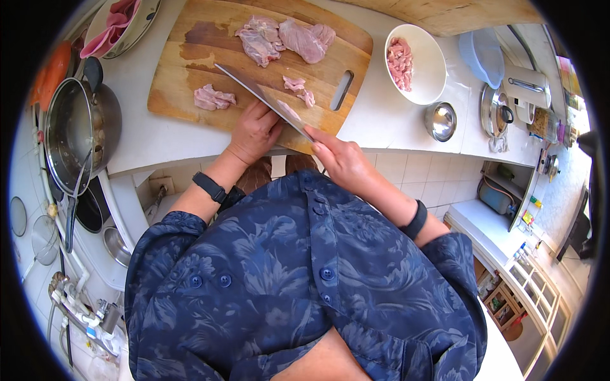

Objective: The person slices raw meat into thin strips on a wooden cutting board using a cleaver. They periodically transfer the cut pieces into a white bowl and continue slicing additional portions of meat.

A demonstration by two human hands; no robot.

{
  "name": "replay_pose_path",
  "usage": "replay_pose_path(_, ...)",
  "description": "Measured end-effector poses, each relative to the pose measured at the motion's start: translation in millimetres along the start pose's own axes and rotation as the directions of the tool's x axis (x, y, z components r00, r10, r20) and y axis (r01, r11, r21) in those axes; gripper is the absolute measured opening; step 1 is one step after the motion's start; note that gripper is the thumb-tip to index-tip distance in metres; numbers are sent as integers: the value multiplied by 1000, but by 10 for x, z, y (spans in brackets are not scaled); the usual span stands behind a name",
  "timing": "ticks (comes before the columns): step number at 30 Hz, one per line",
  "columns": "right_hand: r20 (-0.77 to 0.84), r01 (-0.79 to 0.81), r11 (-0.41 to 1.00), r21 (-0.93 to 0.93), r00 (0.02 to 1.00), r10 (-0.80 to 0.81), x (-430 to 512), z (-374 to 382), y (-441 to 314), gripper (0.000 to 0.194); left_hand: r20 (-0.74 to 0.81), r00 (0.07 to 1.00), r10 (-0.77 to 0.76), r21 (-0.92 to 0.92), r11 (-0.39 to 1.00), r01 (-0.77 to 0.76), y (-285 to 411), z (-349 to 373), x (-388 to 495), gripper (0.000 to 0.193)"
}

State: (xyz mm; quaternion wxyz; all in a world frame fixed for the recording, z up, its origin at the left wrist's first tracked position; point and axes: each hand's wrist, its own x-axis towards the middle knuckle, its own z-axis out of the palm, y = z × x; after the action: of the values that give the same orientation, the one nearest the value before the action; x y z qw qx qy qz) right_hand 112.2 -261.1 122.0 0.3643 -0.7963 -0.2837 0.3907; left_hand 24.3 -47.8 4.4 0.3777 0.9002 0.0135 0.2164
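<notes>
My right hand (343, 157) grips the handle of a wide-bladed kitchen knife (252, 90), whose blade slants up and left across a wooden cutting board (190, 38). My left hand (252, 131) is at the board's near edge, its fingers bent close against the blade; whether they hold meat is hidden. A strip of raw meat (288, 110) shows along the blade near the handle. Small cut pieces (298, 85) sit right of the knife, and a small heap of meat (214, 98) sits left. Two larger raw pieces, one (259, 40) beside the other (305, 40), rest farther back.
Right of the board stand a white bowl (429, 71) of meat strips (400, 64), a small metal bowl (441, 121) and a blue plastic basket (483, 57). A metal pot (107, 128) with a ladle (78, 190) stands left. Behind it, a bowl (138, 28) holds something pink.
</notes>
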Motion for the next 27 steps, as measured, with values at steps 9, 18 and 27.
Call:
replay_pose_path(9, 30, -222, 959, 179, 975, 220, -41, -127, 65, 39, -24, 1000, 10, 1, 1000, -10, 25, -43, 10, 22)
replay_pose_path(18, 100, -150, 989, -19, 983, 151, -204, -315, -175, 39, -56, 998, 23, -7, 1000, -23, 10, -6, 18, 20)
replay_pose_path(27, -22, 73, 997, 21, 997, -72, 203, 13, 39, 42, -22, 1000, -15, 33, 999, 16, 21, -14, -14, 20)
